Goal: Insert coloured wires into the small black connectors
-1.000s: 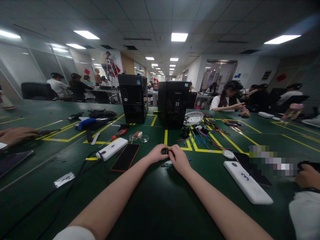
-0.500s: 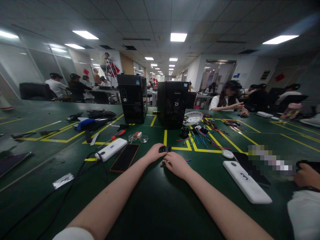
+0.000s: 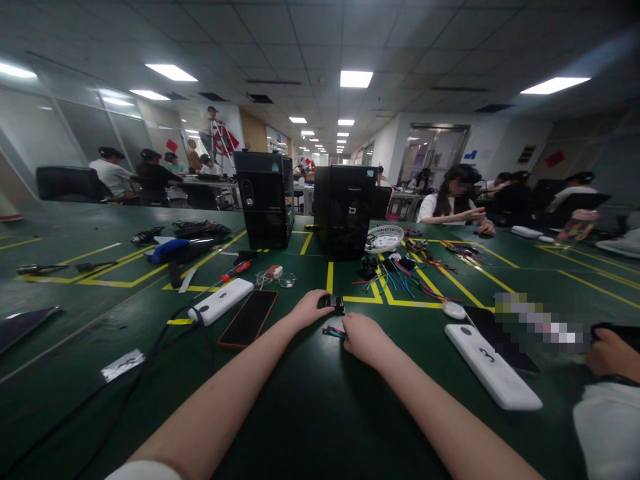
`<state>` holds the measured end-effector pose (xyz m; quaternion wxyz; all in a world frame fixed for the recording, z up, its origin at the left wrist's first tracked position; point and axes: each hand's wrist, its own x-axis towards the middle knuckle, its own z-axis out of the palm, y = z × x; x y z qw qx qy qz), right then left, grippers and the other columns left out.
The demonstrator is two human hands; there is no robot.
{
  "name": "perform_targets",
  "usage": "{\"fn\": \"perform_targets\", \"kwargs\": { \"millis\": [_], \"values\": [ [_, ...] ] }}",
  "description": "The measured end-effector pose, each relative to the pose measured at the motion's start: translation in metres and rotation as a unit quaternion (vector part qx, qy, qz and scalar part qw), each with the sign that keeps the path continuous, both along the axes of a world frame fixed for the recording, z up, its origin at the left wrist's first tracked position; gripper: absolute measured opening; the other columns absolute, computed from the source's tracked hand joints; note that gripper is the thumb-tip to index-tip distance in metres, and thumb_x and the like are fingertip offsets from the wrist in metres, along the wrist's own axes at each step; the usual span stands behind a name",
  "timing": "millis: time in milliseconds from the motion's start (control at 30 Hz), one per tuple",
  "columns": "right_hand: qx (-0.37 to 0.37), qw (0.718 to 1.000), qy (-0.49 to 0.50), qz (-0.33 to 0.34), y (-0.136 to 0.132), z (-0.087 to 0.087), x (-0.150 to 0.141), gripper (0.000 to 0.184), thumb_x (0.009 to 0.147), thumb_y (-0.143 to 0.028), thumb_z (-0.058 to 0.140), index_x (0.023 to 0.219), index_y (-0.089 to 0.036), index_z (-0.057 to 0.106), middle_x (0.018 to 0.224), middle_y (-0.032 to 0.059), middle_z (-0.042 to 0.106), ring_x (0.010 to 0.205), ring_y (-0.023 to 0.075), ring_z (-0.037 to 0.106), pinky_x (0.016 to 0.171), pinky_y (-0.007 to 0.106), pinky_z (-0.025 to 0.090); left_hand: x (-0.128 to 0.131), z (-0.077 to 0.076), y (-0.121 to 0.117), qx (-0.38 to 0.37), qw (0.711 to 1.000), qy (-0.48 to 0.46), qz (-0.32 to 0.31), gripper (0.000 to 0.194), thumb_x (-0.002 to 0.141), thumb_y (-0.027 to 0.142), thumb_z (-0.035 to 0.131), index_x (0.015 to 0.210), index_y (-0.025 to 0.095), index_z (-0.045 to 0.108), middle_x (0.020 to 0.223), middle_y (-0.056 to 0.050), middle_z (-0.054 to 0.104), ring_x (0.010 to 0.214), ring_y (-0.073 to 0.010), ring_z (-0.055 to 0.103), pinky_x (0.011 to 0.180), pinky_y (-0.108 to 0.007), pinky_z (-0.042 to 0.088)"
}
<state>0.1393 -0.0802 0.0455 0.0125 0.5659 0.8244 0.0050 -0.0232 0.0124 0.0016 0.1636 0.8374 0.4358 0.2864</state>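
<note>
My left hand (image 3: 311,310) is closed on a small black block-shaped part (image 3: 336,305), gripping its left end just above the green table (image 3: 300,413). Close beside it on the right, my right hand (image 3: 367,339) pinches a short bundle of coloured wires (image 3: 336,331), whose dark ends point left out of the fingers. A small gap separates the wires from the black part. What the right palm covers is hidden. Left of my left hand lies a dark phone (image 3: 249,319) with an orange-brown edge.
Two black computer towers (image 3: 265,200) stand ahead. Loose coloured wires (image 3: 397,273) and a white basket (image 3: 385,238) lie to the right. White power banks (image 3: 493,367), glasses (image 3: 285,280), a red screwdriver (image 3: 236,271) and a black cable (image 3: 160,343) are around. Another person's hand (image 3: 613,353) is at right.
My right hand has moved slightly right and down, away from the black part, and the wires in it now show. My left hand stays nearly in place with the black part.
</note>
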Motion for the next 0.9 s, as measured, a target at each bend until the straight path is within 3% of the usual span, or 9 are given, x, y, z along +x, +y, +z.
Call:
{"fn": "perform_targets", "kwargs": {
  "millis": [200,467,633,767,900],
  "values": [
    [-0.071,0.997,-0.014,-0.039,-0.008,0.002,-0.002,0.027,0.069,-0.022,0.054,0.093,-0.012,0.062,0.094,0.0135,0.062,0.084,0.0231,0.06,0.071,0.029,0.045,0.0,0.0,0.0,-0.01,1.0,0.003,0.0,0.041,0.074,0.038,0.059,0.107,0.014,0.057,0.108,-0.011,0.06,0.1,-0.0253,0.054,0.088,-0.037,0.042],
    [-0.014,0.998,0.003,-0.062,-0.004,-0.007,-0.003,0.03,0.08,-0.007,0.034,0.105,-0.008,0.051,0.102,0.0179,0.057,0.093,0.0236,0.056,0.076,0.032,0.042,-0.001,-0.004,0.004,0.006,1.0,-0.01,0.008,0.036,0.072,0.037,0.062,0.1,0.016,0.061,0.1,-0.009,0.059,0.094,-0.023,0.055,0.085,-0.035,0.043],
    [-0.016,0.995,0.086,-0.055,0.007,-0.003,0.002,0.028,0.084,-0.011,0.031,0.109,-0.012,0.044,0.098,0.0136,0.06,0.088,0.0204,0.058,0.073,0.029,0.039,-0.002,-0.004,0.003,0.012,0.999,-0.016,0.046,0.038,0.069,0.037,0.064,0.101,0.016,0.062,0.095,-0.008,0.056,0.09,-0.0221,0.055,0.083,-0.035,0.044],
    [0.04,0.989,0.125,-0.074,0.012,0.0,0.006,0.04,0.087,-0.031,0.036,0.124,-0.015,0.034,0.098,0.0113,0.061,0.086,0.0198,0.059,0.071,0.027,0.039,0.0,0.001,-0.004,0.005,1.0,0.011,-0.025,0.046,0.071,0.041,0.062,0.111,0.019,0.057,0.096,-0.007,0.059,0.092,-0.0229,0.055,0.086,-0.037,0.042],
    [0.047,0.987,0.09,-0.125,0.018,-0.002,0.014,0.052,0.085,-0.043,0.039,0.13,-0.016,0.033,0.102,0.013,0.062,0.092,0.0223,0.059,0.074,0.029,0.04,0.001,0.007,-0.011,-0.015,0.996,0.001,-0.091,0.063,0.072,0.043,0.061,0.129,0.026,0.039,0.11,-0.005,0.06,0.107,-0.0243,0.051,0.102,-0.046,0.024]
  ]
}}
